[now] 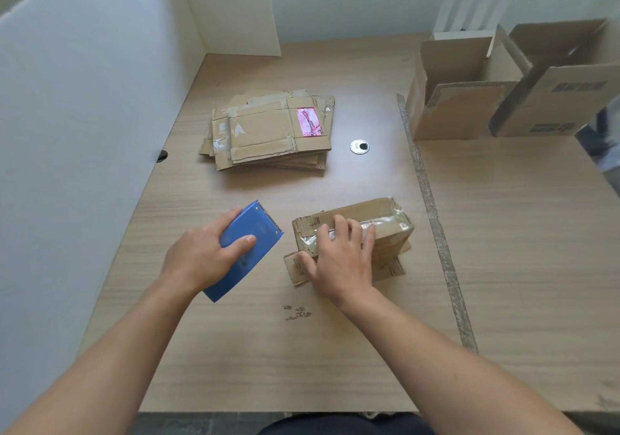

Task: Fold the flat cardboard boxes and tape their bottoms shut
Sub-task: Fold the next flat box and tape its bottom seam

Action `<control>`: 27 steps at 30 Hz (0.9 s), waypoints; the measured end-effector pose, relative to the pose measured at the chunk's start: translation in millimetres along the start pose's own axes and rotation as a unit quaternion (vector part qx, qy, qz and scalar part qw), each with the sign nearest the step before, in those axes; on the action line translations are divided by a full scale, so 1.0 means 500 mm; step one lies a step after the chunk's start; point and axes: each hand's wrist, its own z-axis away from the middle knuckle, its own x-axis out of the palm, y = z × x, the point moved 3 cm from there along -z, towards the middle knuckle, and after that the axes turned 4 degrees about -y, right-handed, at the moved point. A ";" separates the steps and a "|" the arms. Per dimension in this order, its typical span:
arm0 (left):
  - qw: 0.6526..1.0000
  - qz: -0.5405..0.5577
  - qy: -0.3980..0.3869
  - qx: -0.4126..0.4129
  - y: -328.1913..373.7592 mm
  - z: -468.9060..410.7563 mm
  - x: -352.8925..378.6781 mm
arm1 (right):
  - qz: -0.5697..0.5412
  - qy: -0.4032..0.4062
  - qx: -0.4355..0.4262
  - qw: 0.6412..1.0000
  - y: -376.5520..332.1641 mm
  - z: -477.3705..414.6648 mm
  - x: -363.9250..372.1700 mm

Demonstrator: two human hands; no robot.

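A small folded cardboard box (385,220) stands bottom-up near the middle of the table, with shiny clear tape along its top seam. My right hand (339,260) lies over its near end, fingers spread flat on the tape and thumb against the box's side. My left hand (201,253) grips a blue tape dispenser (251,233) just left of the box, thumb on its top face, toothed edge pointing away from me. A stack of flat cardboard boxes (268,132) lies further back.
Two assembled open boxes (469,92) stand at the back right. A round silver cable grommet (359,146) sits in the wooden table (268,350). White partition walls (84,115) close the left and back. Small cardboard scraps (297,312) lie near me.
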 end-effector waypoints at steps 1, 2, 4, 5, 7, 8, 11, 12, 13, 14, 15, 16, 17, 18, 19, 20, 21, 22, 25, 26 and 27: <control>1.000 0.001 0.000 0.000 -0.002 0.000 0.000 | 0.000 0.014 -0.019 1.000 0.007 0.007 -0.001; 1.000 0.001 -0.001 -0.001 -0.004 0.001 0.002 | 0.001 0.032 -0.042 0.999 0.016 0.015 -0.001; 1.000 -0.002 -0.005 -0.001 -0.005 0.003 0.007 | -0.008 0.072 -0.104 0.992 0.034 0.030 0.000; 1.000 -0.004 -0.006 0.000 -0.005 0.004 0.010 | -0.015 0.088 -0.138 0.986 0.042 0.037 0.003; 1.000 -0.005 -0.008 -0.002 -0.006 0.007 0.015 | -0.022 0.093 -0.186 0.978 0.053 0.046 0.006; 1.000 -0.005 -0.009 -0.002 -0.006 0.008 0.018 | -0.023 0.087 -0.198 0.976 0.058 0.046 0.006; 1.000 -0.010 -0.014 -0.001 -0.008 0.011 0.023 | -0.051 0.064 -0.209 0.974 0.068 0.047 0.004; 1.000 -0.010 -0.013 -0.002 -0.009 0.011 0.023 | -0.069 0.062 -0.209 0.973 0.071 0.047 0.003; 1.000 -0.010 -0.012 -0.003 -0.010 0.010 0.022 | -0.088 0.062 -0.209 0.972 0.075 0.047 0.002; 1.000 -0.011 -0.011 -0.004 -0.011 0.009 0.021 | -0.105 0.060 -0.208 0.971 0.078 0.047 0.001; 1.000 -0.012 -0.010 -0.004 -0.011 0.009 0.020 | -0.118 0.057 -0.210 0.969 0.081 0.048 0.001; 1.000 -0.015 -0.008 -0.003 -0.011 0.009 0.018 | -0.126 0.054 -0.213 0.967 0.085 0.048 0.000; 1.000 -0.019 -0.006 -0.001 -0.011 0.008 0.016 | -0.128 0.055 -0.220 0.966 0.090 0.047 -0.002; 1.000 -0.024 -0.004 0.001 -0.010 0.008 0.014 | -0.128 0.058 -0.230 0.963 0.096 0.046 -0.004; 1.000 -0.026 -0.003 0.003 -0.009 0.007 0.012 | -0.129 0.064 -0.242 0.960 0.103 0.044 -0.006; 1.000 -0.028 -0.004 0.005 -0.007 0.006 0.011 | -0.131 0.072 -0.255 0.955 0.110 0.041 -0.007; 1.000 -0.030 -0.006 0.007 -0.005 0.006 0.011 | -0.133 0.080 -0.266 0.951 0.118 0.040 -0.009; 0.999 -0.031 -0.007 0.009 -0.002 0.007 0.012 | -0.136 0.087 -0.275 0.948 0.124 0.038 -0.010; 0.999 -0.038 -0.011 0.020 0.009 0.011 0.017 | -0.144 0.106 -0.272 0.946 0.144 0.035 -0.012; 0.999 -0.039 -0.011 0.026 0.013 0.012 0.020 | -0.145 0.114 -0.263 0.947 0.150 0.035 -0.011; 0.999 -0.038 -0.013 0.032 0.017 0.014 0.022 | -0.147 0.120 -0.254 0.948 0.154 0.036 -0.009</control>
